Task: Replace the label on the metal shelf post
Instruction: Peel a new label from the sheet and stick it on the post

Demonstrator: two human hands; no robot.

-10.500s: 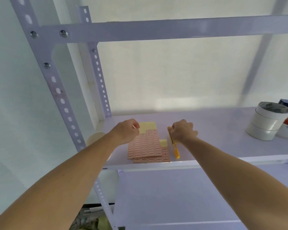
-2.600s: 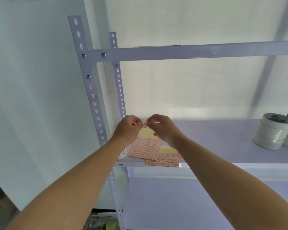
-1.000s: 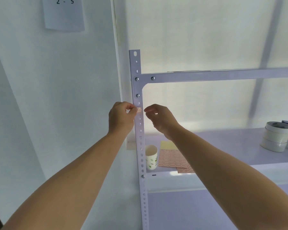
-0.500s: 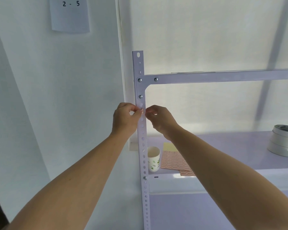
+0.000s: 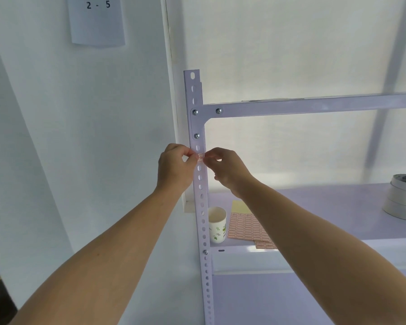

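The small red-printed label (image 5: 201, 156) sits between the fingertips of the left hand (image 5: 175, 170) and right hand (image 5: 227, 170), each pinching one end against the shelf post (image 5: 203, 207). It looks nearly placed. Smoothing it down and letting go seem left. The label sheet (image 5: 246, 228) lies well below the fingers.

label (image 5: 201, 156) lifted from the sheets (image 5: 245, 227) to the post (image 5: 200, 184), left hand (image 5: 174, 170) and right hand (image 5: 227, 170) now pinching its ends there
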